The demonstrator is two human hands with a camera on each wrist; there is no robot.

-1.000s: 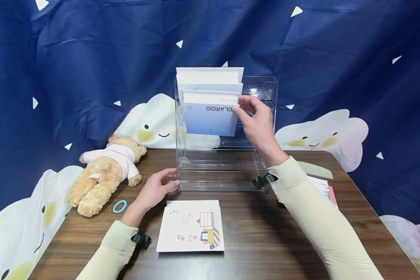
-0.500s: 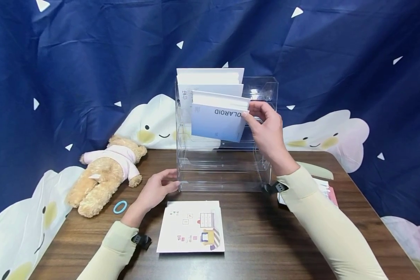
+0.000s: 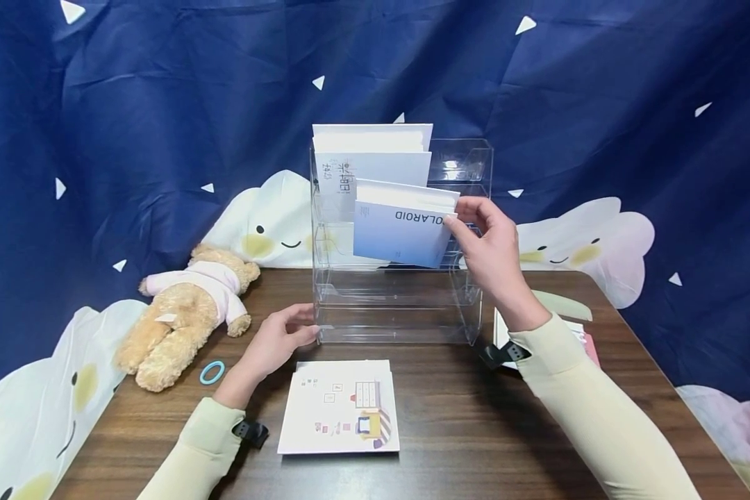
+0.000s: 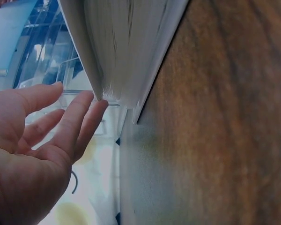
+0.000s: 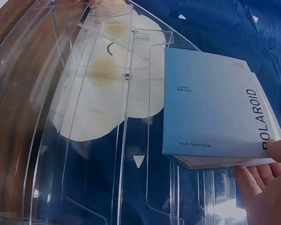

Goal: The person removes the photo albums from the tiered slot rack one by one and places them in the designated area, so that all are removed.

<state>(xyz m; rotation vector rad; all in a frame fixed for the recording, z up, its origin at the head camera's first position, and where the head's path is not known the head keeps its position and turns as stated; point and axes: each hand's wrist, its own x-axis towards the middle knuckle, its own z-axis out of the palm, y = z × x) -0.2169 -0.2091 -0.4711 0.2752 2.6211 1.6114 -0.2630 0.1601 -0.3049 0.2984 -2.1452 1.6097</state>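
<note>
Pinched by its right edge, a blue POLAROID album [image 3: 403, 229] tilts in my right hand [image 3: 490, 250], in front of a clear tiered rack [image 3: 394, 316]. The right wrist view shows the thumb on the album's cover [image 5: 206, 103] and the fingers behind it. Another pale book [image 3: 375, 167] stands in the rack's upper left, behind the album. My left hand [image 3: 278, 344] touches the rack's lower left corner, fingers loosely extended. Just right of that hand, a white illustrated book [image 3: 340, 410] lies on the table; its page edges [image 4: 126, 51] show large in the left wrist view.
A teddy bear [image 3: 184, 312] lies at the left, a light blue ring [image 3: 212, 372] beside it. Behind my right forearm are a white-and-pink book stack [image 3: 590, 347] and a pale green object [image 3: 562, 305]. A blue curtain [image 3: 225, 83] hangs behind the table.
The right hand has moved right and down with the POLAROID album, which has tilted and uncovered more of the pale book behind. My left hand has stayed at the rack's corner.
</note>
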